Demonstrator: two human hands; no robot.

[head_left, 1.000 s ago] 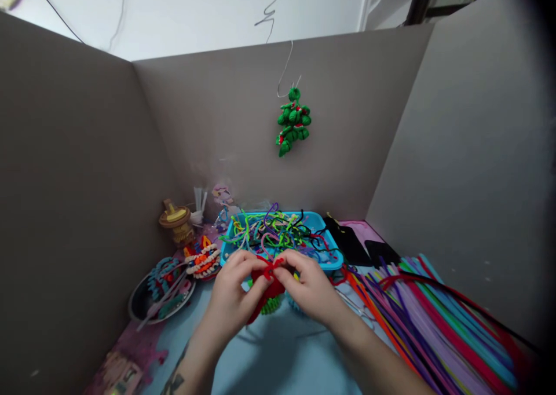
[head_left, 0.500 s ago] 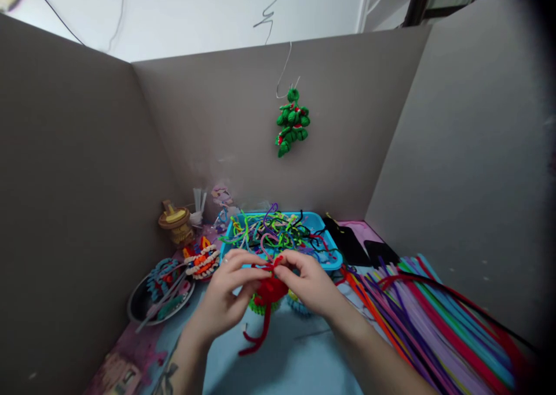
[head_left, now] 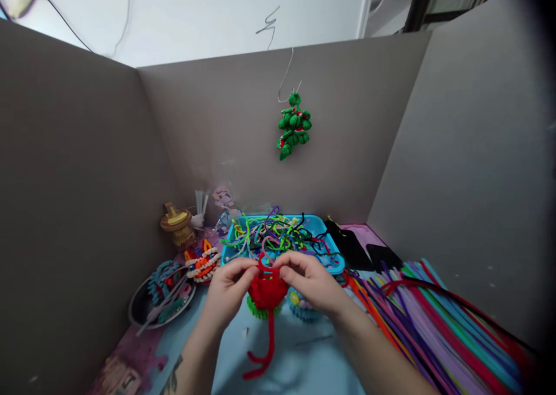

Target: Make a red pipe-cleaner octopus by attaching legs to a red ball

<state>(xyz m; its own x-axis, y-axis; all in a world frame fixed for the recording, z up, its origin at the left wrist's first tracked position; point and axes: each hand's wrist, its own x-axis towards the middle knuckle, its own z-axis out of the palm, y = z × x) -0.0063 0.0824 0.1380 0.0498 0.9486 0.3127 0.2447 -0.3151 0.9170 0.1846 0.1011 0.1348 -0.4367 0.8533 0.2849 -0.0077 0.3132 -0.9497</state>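
Between my two hands hangs a red pipe-cleaner piece [head_left: 267,292], a coiled red lump with a small loop on top and a long tail dangling down to the blue table top. My left hand [head_left: 226,291] pinches its upper left side with closed fingers. My right hand [head_left: 311,281] pinches the upper right side the same way. Just behind the red lump sit a green fuzzy piece [head_left: 255,310] and a light blue fuzzy piece [head_left: 301,308] on the table.
A blue tray [head_left: 333,250] of tangled pipe cleaners stands behind my hands. Straight pipe cleaners [head_left: 434,325] lie in a bundle at right. A metal dish [head_left: 143,308] with craft pieces sits at left. Grey cardboard walls [head_left: 78,198] enclose the area; a green ornament [head_left: 293,125] hangs on the back wall.
The red piece has been turned and lifted slightly; its long tail, tucked under my hands a second ago, now hangs straight down. Both hands stay pinched on it.
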